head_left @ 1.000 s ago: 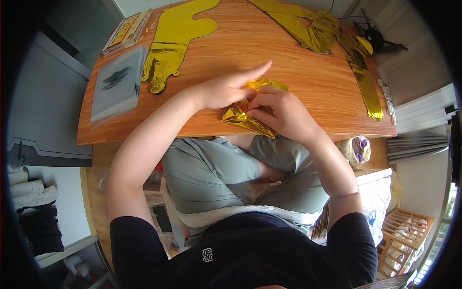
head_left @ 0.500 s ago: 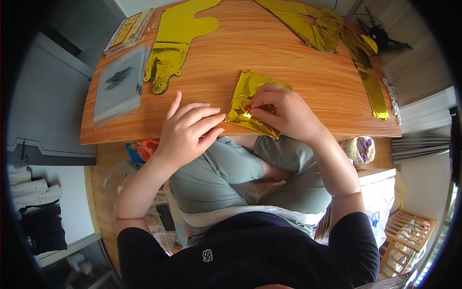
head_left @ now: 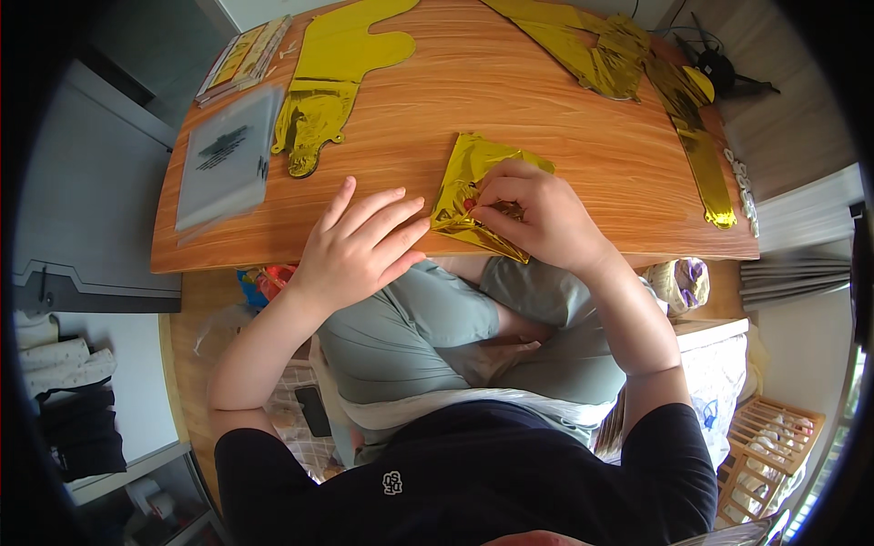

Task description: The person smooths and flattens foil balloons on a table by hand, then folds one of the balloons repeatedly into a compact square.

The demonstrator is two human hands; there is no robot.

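Observation:
A folded piece of shiny gold foil (head_left: 469, 164), looking like a flat foil balloon, lies near the table's front edge. Over its right side, my right hand (head_left: 548, 217) is closed in a pinch, thumb and forefinger close together above the foil. Beside those fingertips shows a small red spot (head_left: 470, 205); what the fingers grip is too small to make out. My left hand (head_left: 360, 244) is open, its fingers spread, with the longest fingertips at the foil's left edge. Whether they press on it I cannot tell.
More flat gold foil shapes lie at the back left (head_left: 320, 100) and along the right side (head_left: 696, 155) of the wooden table (head_left: 391, 136). Clear plastic sleeves (head_left: 205, 196) and stacked books (head_left: 241, 59) occupy the left. A black object (head_left: 719, 68) with cables sits back right.
My left hand has shifted slightly and its fingers have spread a little wider. My right hand stays pinched over the foil, its fingertips barely moved.

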